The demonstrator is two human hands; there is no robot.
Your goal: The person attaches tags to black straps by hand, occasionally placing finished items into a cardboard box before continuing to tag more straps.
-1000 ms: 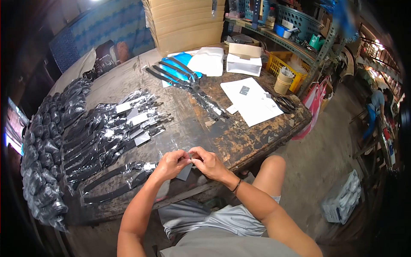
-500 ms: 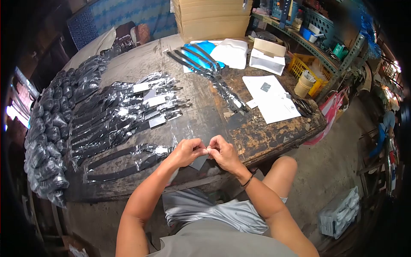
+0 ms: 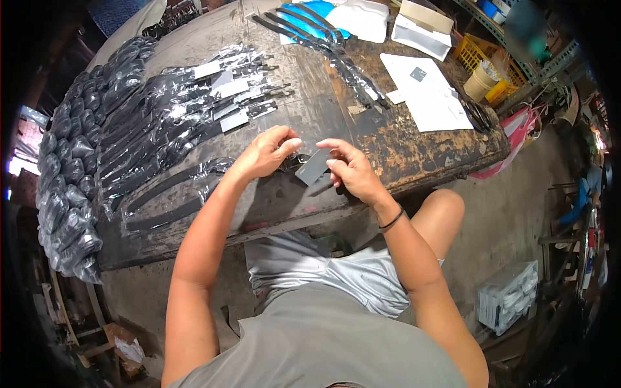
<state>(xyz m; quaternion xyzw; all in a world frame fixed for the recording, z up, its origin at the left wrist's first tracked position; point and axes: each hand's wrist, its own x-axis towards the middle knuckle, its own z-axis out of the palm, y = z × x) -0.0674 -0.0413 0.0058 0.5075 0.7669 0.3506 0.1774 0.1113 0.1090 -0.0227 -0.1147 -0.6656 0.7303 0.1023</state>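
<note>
My right hand [image 3: 356, 171] holds a small dark grey card [image 3: 314, 167] by its right side, tilted above the table's front edge. Its index finger reaches over the card's upper corner. To the left, my left hand [image 3: 266, 152] is curled, thumb close to the index finger; whatever lies between them is hidden or too small to make out. Beneath and beside that hand lies a black strap in a clear plastic sleeve [image 3: 168, 210], its right end partly covered by the hand. Farther back are several similar sleeved straps with white labels [image 3: 234, 121].
Dark plastic-wrapped bundles [image 3: 77, 149] are heaped along the table's left side. More sleeved straps [image 3: 352, 74] lie at the back, by a blue sheet. On the right are a white paper [image 3: 430, 107] with a dark square, black-handled scissors [image 3: 477, 116] and an open white box [image 3: 420, 32].
My hands, earlier pinched together over the grey card, have moved apart. The right hand now has the card lifted and tilted. The view has tipped downward.
</note>
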